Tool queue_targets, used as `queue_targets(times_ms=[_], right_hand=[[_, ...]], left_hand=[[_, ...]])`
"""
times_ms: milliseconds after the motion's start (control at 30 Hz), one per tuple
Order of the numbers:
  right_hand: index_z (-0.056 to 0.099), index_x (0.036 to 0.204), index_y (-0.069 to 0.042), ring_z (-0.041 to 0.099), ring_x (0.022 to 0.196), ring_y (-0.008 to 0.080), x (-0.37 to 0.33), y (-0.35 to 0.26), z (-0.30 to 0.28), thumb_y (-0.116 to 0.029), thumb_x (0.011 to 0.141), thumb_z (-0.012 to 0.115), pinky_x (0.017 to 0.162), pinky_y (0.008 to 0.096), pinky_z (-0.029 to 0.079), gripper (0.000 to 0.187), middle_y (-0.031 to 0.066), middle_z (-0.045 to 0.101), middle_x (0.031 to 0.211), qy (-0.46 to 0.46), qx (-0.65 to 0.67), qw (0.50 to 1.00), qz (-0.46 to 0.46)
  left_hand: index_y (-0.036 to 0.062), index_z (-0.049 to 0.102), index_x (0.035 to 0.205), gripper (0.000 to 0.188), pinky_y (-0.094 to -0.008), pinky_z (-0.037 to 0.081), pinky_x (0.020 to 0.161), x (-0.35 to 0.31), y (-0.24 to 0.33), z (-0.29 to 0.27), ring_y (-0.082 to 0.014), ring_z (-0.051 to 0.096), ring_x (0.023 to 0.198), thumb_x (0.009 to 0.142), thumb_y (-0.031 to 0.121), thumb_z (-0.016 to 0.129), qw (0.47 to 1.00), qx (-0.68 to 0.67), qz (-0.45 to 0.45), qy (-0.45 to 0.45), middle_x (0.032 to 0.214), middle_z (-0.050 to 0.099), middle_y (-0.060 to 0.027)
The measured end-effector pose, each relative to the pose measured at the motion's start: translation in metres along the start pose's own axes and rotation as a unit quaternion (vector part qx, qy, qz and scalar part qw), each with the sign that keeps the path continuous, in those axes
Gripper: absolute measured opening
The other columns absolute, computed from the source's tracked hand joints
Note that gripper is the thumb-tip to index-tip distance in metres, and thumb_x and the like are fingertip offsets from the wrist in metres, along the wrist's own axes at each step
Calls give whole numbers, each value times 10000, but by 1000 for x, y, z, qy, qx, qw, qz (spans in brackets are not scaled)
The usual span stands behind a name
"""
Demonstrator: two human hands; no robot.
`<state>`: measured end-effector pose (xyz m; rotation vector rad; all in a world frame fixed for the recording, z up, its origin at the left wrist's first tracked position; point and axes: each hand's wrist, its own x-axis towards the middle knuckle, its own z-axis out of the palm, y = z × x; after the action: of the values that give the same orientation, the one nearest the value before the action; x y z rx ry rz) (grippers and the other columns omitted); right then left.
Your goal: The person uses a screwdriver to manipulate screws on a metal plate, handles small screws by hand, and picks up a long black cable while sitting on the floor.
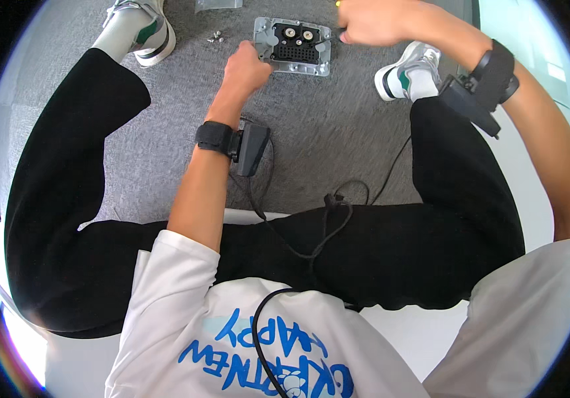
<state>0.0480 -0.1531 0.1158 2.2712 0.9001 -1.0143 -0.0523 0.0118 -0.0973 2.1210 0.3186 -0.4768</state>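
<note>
A grey metal housing (326, 58) with a black ribbed insert (295, 53) lies on the grey carpet at the top middle. Two round silver-coloured fittings (290, 32) sit on the insert. My left hand (246, 67) is closed at the housing's left edge, gripping it there; its fingertips are partly hidden. Just right of the housing, my right hand (378, 23) is closed round a thin tool. Its dark shaft (328, 40) points left over the insert, and a small yellow part (338, 3) shows above the fingers. The exact kind of tool is unclear.
Several small metal screws (216, 36) lie left of the housing. Behind them is a clear plastic bag (218, 4). My shoes (404, 71) stand on either side. Black devices (253, 150) are strapped to both forearms, and a cable (324, 239) crosses my lap.
</note>
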Motion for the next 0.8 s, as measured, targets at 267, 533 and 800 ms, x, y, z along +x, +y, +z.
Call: queue_targets(times_ms=[267, 533, 800], right_hand=[[746, 962, 33, 745, 772, 337, -25, 0, 44, -283, 952, 619, 782, 470, 576, 341, 210, 741, 845, 135, 208, 967, 65], [710, 844, 19, 735, 832, 405, -6, -10, -8, -190, 806, 649, 747, 498, 587, 221, 237, 717, 769, 99, -112, 988, -41], [700, 1106, -31, 751, 890, 315, -20, 9, 15, -101, 823, 769, 750, 422, 606, 300, 171, 736, 901, 216, -165, 954, -124]], left_hand=[[-119, 472, 1232, 532, -505, 541, 975, -10, 3, 1, -499, 676, 1092, 809, 127, 681, 999, 32, 21, 12, 1114, 676, -370], [-96, 447, 1272, 534, -511, 515, 1009, -9, 2, -2, -499, 664, 1115, 829, 108, 664, 1000, 23, 16, 0, 1134, 673, -363], [-81, 439, 1292, 530, -517, 506, 1018, -13, 6, -2, -502, 652, 1139, 842, 104, 649, 1000, -4, 14, -14, 1160, 663, -371]])
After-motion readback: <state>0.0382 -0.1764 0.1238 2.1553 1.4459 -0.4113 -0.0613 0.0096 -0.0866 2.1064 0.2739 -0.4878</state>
